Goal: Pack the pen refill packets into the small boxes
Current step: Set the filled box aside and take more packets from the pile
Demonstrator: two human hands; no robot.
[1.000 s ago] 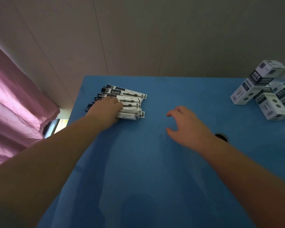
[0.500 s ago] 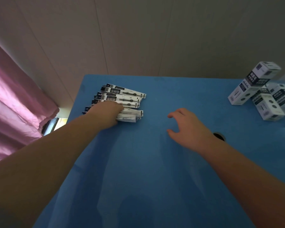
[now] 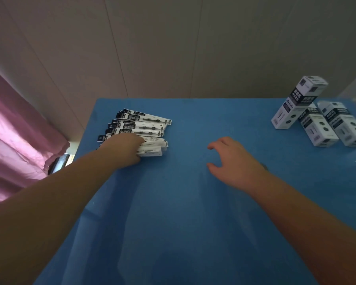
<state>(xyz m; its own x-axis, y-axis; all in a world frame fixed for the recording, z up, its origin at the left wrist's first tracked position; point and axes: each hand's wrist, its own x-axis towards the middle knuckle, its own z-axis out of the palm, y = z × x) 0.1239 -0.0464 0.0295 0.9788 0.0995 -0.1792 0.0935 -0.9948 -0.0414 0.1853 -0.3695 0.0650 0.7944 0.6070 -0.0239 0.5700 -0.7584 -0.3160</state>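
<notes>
A fanned pile of black-and-white pen refill packets [image 3: 141, 125] lies at the far left of the blue table [image 3: 183, 212]. My left hand [image 3: 124, 148] grips a few packets [image 3: 152, 149] at the near edge of that pile, fingers curled round them. My right hand [image 3: 233, 159] hovers over the middle of the table, fingers loosely spread and holding nothing. Three small white-and-black boxes [image 3: 317, 120] sit at the far right; one [image 3: 296, 103] leans tilted on the other two.
A beige panelled wall [image 3: 173, 48] stands right behind the table's far edge. A pink curtain [image 3: 14, 136] hangs at the left, past the table's left edge. A small dark spot [image 3: 264, 166] on the table shows just behind my right wrist.
My left hand has curled round the nearest packets and drawn them slightly apart from the pile. My right hand has barely moved.
</notes>
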